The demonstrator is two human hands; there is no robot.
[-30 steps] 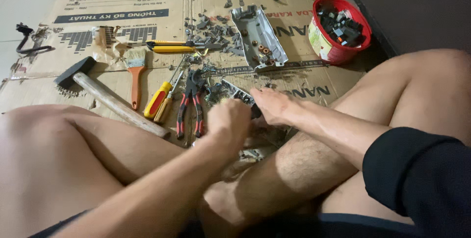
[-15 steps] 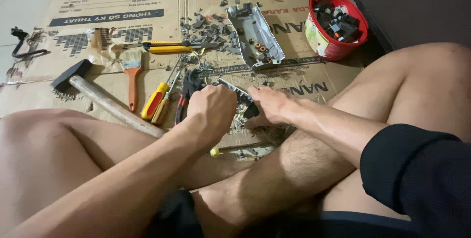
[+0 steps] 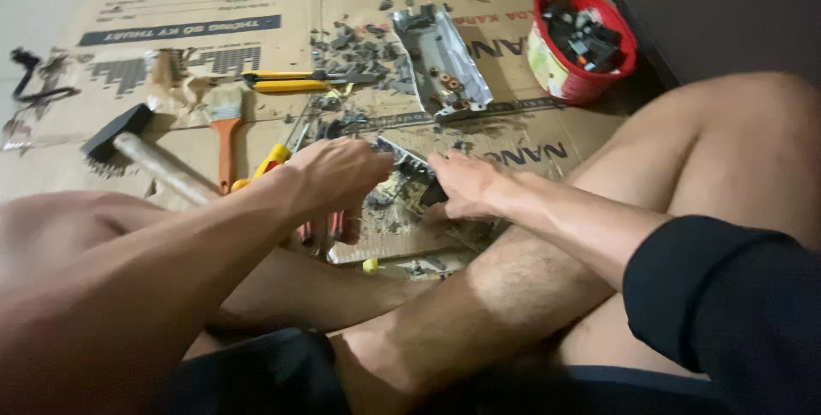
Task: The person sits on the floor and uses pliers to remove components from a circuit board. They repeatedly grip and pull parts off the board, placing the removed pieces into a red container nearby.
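Note:
I sit cross-legged on flattened cardboard (image 3: 359, 5). My left hand (image 3: 338, 177) and my right hand (image 3: 462, 184) meet over a small dirty circuit board (image 3: 409, 177) lying on the cardboard between my knees. My right hand grips the board's right edge. My left hand's fingers are curled at its left side; whether it holds a tool or the board itself is blurred. Red-handled pliers (image 3: 329, 227) lie partly hidden under my left hand. A yellow-handled screwdriver (image 3: 269, 161) pokes out beside my left wrist.
A hammer (image 3: 137, 154) and an orange-handled brush (image 3: 225, 129) lie at the left, with a yellow-handled tool (image 3: 286, 82) above them. A grey metal casing (image 3: 440, 60) and scattered debris sit at the top centre. A red bucket (image 3: 581, 73) of parts stands top right beside a dark wall.
My left hand has moved up and right from near my knee to the circuit board. My right hand has stayed on the board. The view has shifted slightly.

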